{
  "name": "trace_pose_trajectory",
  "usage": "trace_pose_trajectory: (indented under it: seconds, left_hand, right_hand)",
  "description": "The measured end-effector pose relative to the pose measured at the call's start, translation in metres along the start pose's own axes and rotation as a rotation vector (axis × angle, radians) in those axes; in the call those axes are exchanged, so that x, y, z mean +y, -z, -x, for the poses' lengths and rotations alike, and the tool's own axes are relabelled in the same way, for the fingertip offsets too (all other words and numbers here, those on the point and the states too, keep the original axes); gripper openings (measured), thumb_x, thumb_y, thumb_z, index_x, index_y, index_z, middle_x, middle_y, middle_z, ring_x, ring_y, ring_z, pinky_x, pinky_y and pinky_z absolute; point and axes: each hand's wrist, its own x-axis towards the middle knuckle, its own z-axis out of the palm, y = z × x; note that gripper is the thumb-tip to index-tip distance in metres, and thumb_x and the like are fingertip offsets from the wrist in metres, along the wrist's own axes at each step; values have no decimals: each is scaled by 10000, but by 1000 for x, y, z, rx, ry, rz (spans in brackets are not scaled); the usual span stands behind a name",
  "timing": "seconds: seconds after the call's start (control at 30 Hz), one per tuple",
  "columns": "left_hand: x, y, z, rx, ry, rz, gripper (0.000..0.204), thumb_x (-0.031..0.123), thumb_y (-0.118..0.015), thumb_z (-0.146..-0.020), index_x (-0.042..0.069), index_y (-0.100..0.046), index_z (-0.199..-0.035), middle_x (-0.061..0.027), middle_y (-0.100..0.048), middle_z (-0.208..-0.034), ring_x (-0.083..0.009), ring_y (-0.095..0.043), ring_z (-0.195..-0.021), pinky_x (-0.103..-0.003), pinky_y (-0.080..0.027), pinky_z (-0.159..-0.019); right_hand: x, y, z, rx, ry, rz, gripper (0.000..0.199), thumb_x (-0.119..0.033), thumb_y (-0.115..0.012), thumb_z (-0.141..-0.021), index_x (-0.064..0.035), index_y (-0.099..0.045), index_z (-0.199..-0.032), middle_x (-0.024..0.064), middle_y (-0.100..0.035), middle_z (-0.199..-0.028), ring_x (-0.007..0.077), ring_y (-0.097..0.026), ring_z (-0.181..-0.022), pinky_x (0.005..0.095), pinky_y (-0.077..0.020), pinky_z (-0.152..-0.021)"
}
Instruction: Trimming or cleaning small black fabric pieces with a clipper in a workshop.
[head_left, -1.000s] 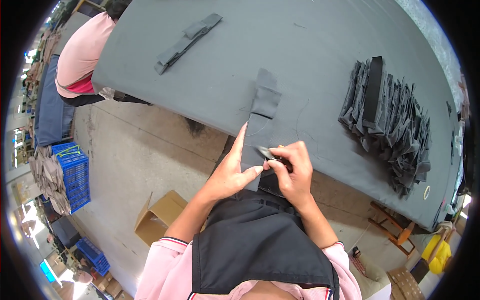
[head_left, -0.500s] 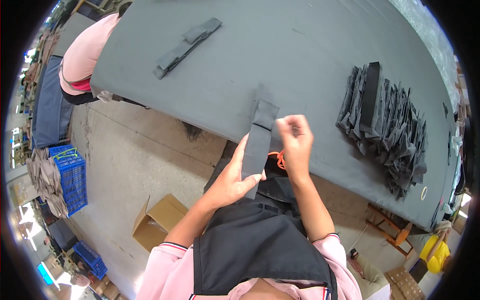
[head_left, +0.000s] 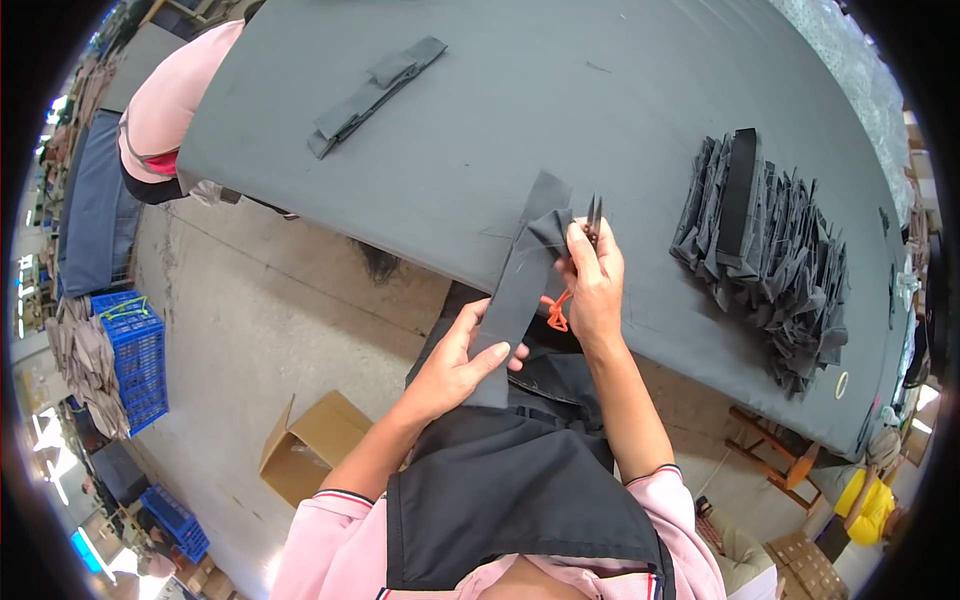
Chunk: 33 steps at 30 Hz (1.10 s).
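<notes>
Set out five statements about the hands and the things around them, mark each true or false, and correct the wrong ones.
1. The left hand grips a grey fabric strip. True.
2. The right hand is empty. False: it holds a dark pointed tool.
3. An orange cord hangs beside the right hand. True.
4. The cardboard box sits on the table. False: it stands on the floor, to the person's left.
5. The bunched pile of dark fabric pieces is on the left part of the table. False: it lies on the right part.
</notes>
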Motion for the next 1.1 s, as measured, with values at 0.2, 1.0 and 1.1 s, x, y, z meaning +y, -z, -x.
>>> trace_pose_trajectory:
  seconds: [0.2,1.0,1.1]
  left_hand:
    - [23,-5,-6,11,-94,-54,654,0,-566,-844,12,-160,-1357,-183,-425,-1235,-187,-596,-904,-321,-489,-842]
    - [8,43,-18,343,-491,-396,286,239,-709,-791,-6,-617,-908,-92,-600,-942,-214,-548,-929,-311,-429,-837]
    - [12,44,-19,320,-498,-408,273,223,-704,-792,-3,-620,-920,-103,-598,-969,-224,-545,-957,-320,-425,-855]
  right_hand:
    - [4,-4,10,11,-125,-63,128,-188,-559,-916,-94,-499,-853,-63,-426,-682,6,-348,-485,174,-271,-402]
    - [15,7,49,-187,48,510,220,-102,-607,-855,-6,-546,-1044,56,-522,-871,110,-500,-691,240,-428,-609]
    - [-1,8,54,-278,95,573,210,-58,-635,-808,-1,-566,-998,62,-507,-832,137,-512,-703,250,-437,-643]
